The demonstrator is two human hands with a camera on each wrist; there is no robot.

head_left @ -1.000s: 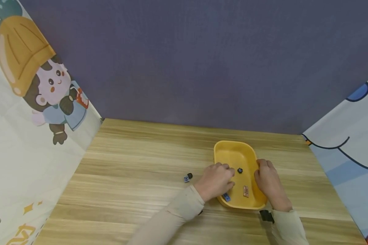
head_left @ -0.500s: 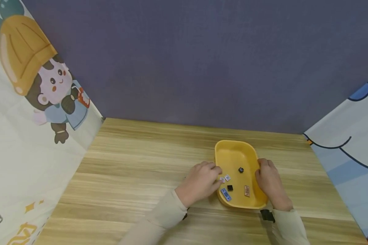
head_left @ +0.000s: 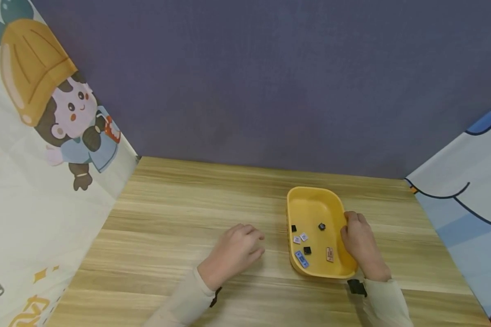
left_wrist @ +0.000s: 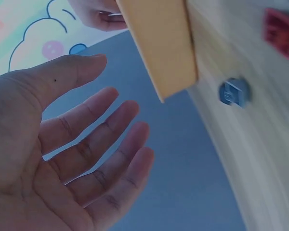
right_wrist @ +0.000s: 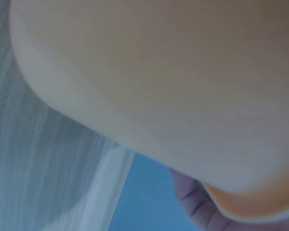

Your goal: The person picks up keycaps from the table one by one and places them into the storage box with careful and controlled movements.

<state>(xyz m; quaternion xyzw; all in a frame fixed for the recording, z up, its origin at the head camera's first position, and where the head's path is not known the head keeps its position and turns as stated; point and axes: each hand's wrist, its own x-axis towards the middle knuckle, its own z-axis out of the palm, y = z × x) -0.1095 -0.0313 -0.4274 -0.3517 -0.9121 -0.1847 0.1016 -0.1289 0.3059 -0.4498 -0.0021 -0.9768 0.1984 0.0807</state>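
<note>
My right hand (head_left: 359, 243) grips the right rim of a yellow tray (head_left: 311, 206); its curled fingers (right_wrist: 195, 199) show past the tray wall in the right wrist view. Inside the tray lie two small white square tiles (head_left: 303, 236), a blue oblong tile (head_left: 301, 259), a pinkish oblong tile (head_left: 329, 255) and small black pieces (head_left: 307, 250). Left of the tray, my left hand (head_left: 232, 252) hovers over the table, fingers loosely spread and holding nothing. In the left wrist view, a small blue-grey piece (left_wrist: 235, 92) and a blurred red piece (left_wrist: 281, 32) lie on the table.
The wood-grain table (head_left: 180, 200) ends at a dark blue-grey panel (head_left: 245, 91) behind. A cartoon-printed sheet (head_left: 45, 218) stands on the left, another (head_left: 466, 213) on the right. Black bands (head_left: 357, 287) show at both wrists.
My left hand has moved out of the tray and left across the table, its fingers now off the rim. White tiles and more black pieces now show in the tray. The right hand stays put.
</note>
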